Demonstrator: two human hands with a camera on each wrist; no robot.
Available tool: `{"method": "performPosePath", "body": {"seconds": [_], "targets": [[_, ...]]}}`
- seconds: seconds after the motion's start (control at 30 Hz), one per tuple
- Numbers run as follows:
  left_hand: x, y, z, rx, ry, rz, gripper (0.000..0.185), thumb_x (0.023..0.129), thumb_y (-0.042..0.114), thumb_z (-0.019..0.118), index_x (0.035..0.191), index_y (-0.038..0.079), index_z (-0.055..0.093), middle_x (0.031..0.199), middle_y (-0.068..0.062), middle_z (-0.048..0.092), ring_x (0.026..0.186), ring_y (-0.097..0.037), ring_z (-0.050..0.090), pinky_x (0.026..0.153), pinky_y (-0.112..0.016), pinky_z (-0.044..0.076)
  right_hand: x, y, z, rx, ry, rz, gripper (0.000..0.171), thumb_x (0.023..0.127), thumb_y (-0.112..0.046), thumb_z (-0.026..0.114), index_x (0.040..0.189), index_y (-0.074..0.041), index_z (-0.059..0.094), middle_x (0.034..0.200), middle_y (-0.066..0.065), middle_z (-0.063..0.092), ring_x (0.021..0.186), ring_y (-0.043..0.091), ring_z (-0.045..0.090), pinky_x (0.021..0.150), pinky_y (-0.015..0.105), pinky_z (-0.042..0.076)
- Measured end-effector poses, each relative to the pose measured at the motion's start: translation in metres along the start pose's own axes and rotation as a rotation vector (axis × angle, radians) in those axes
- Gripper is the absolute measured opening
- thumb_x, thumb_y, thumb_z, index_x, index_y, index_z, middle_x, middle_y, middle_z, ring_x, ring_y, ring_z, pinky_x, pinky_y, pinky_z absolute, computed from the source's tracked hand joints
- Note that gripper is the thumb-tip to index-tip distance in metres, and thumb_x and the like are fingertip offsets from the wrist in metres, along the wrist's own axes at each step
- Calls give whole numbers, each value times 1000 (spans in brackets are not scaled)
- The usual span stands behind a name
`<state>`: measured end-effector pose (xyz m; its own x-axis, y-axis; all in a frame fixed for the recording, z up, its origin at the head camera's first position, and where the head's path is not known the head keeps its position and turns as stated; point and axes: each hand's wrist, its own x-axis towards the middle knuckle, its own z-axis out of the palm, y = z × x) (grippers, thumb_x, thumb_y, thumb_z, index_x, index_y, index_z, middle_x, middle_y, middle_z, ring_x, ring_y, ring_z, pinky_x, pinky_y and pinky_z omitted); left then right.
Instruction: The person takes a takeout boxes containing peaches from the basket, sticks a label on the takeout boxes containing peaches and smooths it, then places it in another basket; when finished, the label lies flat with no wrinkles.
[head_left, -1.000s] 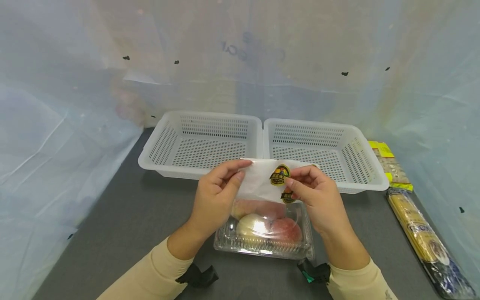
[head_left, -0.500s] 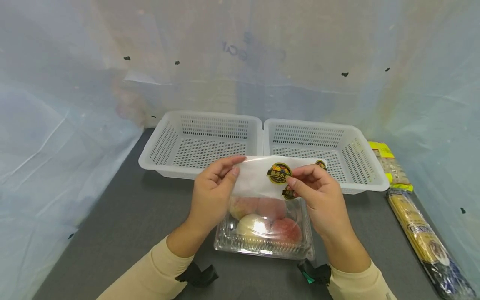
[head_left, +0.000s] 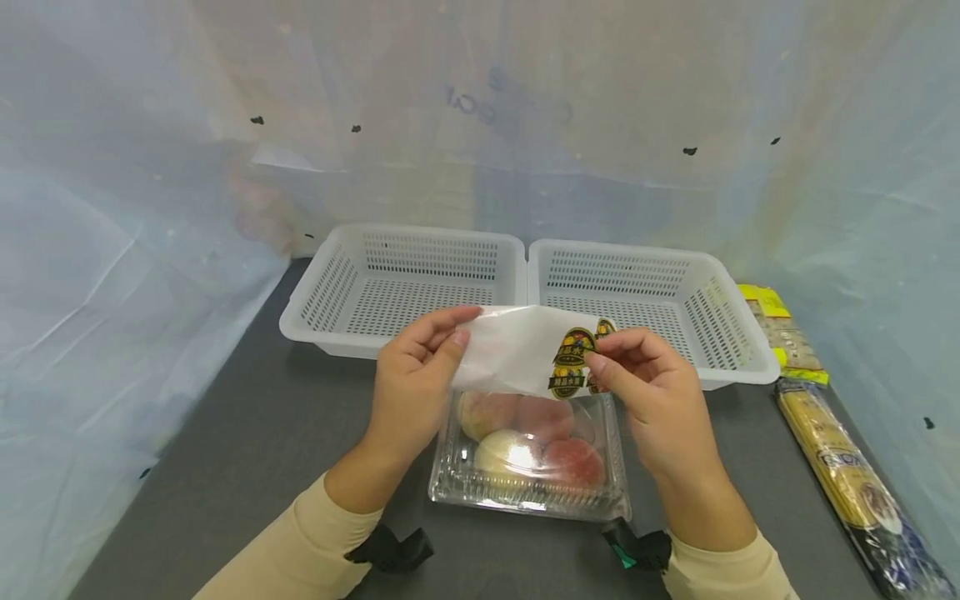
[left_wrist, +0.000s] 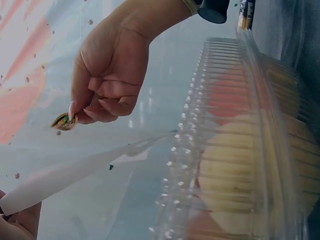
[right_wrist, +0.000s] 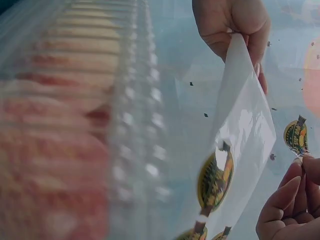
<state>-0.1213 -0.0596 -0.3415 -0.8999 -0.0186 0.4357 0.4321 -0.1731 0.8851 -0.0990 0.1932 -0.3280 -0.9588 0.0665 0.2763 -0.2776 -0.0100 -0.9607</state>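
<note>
Two bare hands (head_left: 411, 392) (head_left: 663, 404), two cream fabric sleeves (head_left: 318, 533) (head_left: 727, 568) and two black wrist straps (head_left: 390, 550) (head_left: 639, 548) show, with one glossy white paper sheet (head_left: 504, 350) and at least four round black-and-gold stickers (head_left: 575, 344). There are two white perforated plastic baskets (head_left: 352, 341) (head_left: 729, 372), one clear plastic box (head_left: 528, 502), four round red-and-yellow fruits (head_left: 507, 456), and two printed plastic packets (head_left: 840, 467) (head_left: 789, 335).

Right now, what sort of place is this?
Likely a screened-off work booth: plastic sheeting behind and beside a gray table, with white baskets on it and a sticker sheet held above it.
</note>
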Motion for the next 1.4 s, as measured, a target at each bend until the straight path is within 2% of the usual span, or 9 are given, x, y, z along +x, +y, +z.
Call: {"method": "performPosePath", "body": {"seconds": [0.27, 0.43, 0.63, 0.83, 1.0, 1.13, 1.2, 1.3, 1.4], "targets": [[-7, 15, -6, -4, -35, 12, 25, 107, -2, 63, 129, -2, 74, 120, -12, 78, 103, -30, 74, 80, -36, 64, -3, -13, -14, 162, 0, -89, 13, 101, 14, 70, 113, 12, 66, 100, 13, 68, 86, 21, 64, 78, 29, 59], [-20, 25, -15, -13, -73, -59, 23, 106, -2, 65, 127, -4, 75, 114, -16, 78, 95, -30, 75, 73, -37, 65, -5, -21, -29, 263, 5, -157, 17, 102, 21, 60, 114, 12, 67, 98, 13, 69, 84, 22, 64, 77, 28, 58], [-45, 31, -24, -128, -193, -134, 23, 106, -4, 63, 127, -12, 70, 112, -22, 77, 91, -24, 75, 69, -33, 64, -3, -22, -43, 375, -29, -212, 20, 101, 26, 55, 114, 16, 66, 98, 18, 70, 85, 25, 66, 78, 31, 60], [-76, 19, -38, -244, -320, -175, 24, 106, -11, 59, 128, -12, 67, 118, -19, 76, 97, -20, 74, 74, -30, 63, -5, -23, -44, 358, -27, -200, 20, 100, 27, 54, 113, 16, 66, 98, 18, 70, 83, 25, 66, 77, 30, 60], [-104, -1, -51, -259, -447, -295, 27, 106, -11, 59, 132, -11, 64, 120, -25, 73, 99, -18, 72, 80, -27, 61, -5, -22, -45, 323, -18, -202, 17, 101, 26, 56, 112, 17, 65, 97, 17, 69, 82, 24, 65, 76, 30, 60], [-125, -15, -60, -209, -500, -464, 31, 105, -5, 65, 136, -9, 63, 118, -25, 72, 96, -18, 73, 80, -26, 61, -6, -19, -46, 311, -45, -201, 18, 100, 27, 56, 111, 17, 65, 99, 16, 69, 83, 24, 66, 76, 29, 60], [-134, -22, -65, -150, -518, -511, 31, 104, -3, 67, 135, -8, 64, 117, -21, 74, 86, -14, 72, 76, -24, 60, -7, -18, -46, 274, -52, -189, 18, 100, 27, 56, 111, 16, 65, 99, 15, 69, 83, 23, 65, 77, 29, 59], [-143, -31, -73, 8, -559, -531, 29, 103, 2, 72, 131, -3, 68, 100, -4, 75, 68, -4, 59, 69, -21, 54, -8, -16, -45, 174, -42, -148, 12, 101, 20, 62, 111, 14, 65, 98, 13, 68, 83, 22, 65, 76, 29, 58], [-146, -36, -81, 197, -638, -479, 24, 102, 5, 76, 126, 2, 72, 94, 6, 74, 64, 0, 57, 64, -22, 54, -10, -13, -41, 75, -34, -93, 10, 102, 13, 68, 111, 14, 65, 96, 13, 69, 83, 22, 65, 75, 29, 57]]}}
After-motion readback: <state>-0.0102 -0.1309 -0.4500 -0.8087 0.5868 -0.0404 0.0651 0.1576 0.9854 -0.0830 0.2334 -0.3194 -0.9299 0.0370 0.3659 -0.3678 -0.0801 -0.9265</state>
